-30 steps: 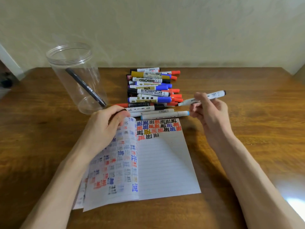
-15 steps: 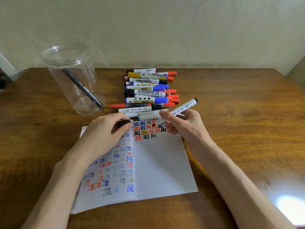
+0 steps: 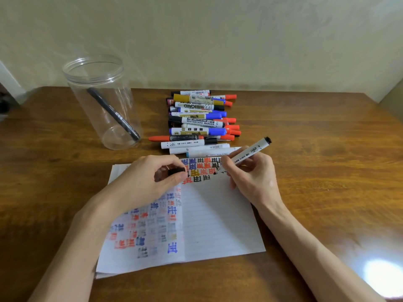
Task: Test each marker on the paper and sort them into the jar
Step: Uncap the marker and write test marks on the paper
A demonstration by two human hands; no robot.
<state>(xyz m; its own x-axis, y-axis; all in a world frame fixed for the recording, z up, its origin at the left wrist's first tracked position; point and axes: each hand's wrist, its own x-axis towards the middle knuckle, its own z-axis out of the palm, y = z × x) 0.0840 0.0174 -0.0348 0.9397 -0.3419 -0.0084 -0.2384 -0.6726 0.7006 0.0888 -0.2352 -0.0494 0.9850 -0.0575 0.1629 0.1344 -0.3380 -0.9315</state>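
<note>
An open lined notebook (image 3: 218,219) lies on the wooden table, its pages marked with coloured test characters. My right hand (image 3: 250,177) grips a white marker (image 3: 246,156) with a black end, its tip down on the upper part of the right page. My left hand (image 3: 150,182) rests on the left page and pinches a small black cap (image 3: 176,171). A clear plastic jar (image 3: 102,101) stands upright at the back left with one black pen (image 3: 113,114) leaning inside. A pile of markers (image 3: 200,120) lies behind the notebook.
The table (image 3: 327,149) meets a pale wall at the back. A bright light glare (image 3: 381,277) shows on the wood at the front right. The table's right corner lies near the frame's right edge.
My right hand brought the white marker down from above the pile to the page and set its tip on the paper. My left hand now shows the black cap between its fingers.
</note>
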